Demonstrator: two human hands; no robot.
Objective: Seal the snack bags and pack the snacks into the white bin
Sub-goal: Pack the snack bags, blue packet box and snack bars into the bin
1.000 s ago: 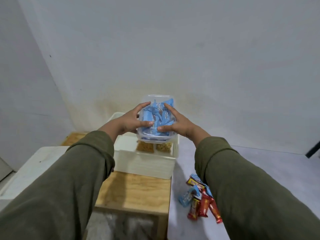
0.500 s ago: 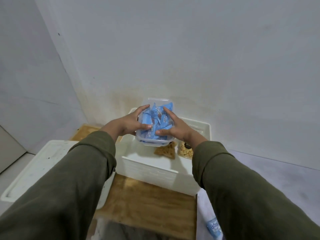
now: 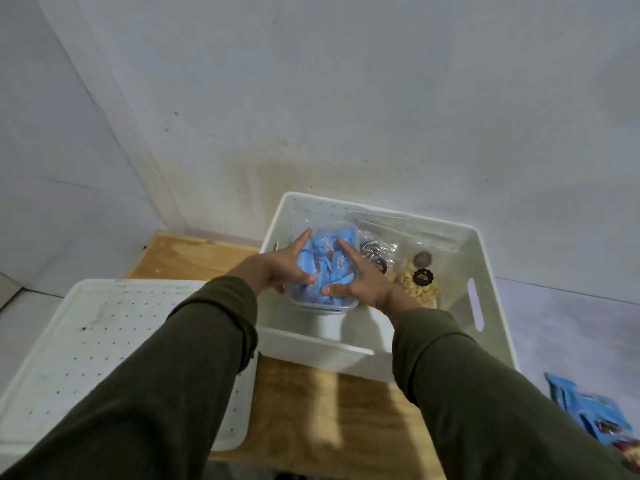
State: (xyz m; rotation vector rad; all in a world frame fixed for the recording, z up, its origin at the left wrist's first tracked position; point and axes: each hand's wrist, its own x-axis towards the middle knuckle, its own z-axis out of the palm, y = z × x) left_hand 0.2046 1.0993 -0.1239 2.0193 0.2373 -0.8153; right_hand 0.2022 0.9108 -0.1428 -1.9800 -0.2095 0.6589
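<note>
While we hold the clear container of blue-wrapped snacks between our left hand and right hand, fingers curled around its sides, it sits low inside the white bin, left of the sealed nut bags. We should lower it level to the floor of the bin, tucked against the left wall, then let go with both hands together.

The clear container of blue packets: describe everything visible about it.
The clear container is a squarish transparent plastic tub packed with blue wrapped snacks. The left hand and right hand grip its sides, holding it tilted inside the white bin, beside the bagged nuts.
</note>
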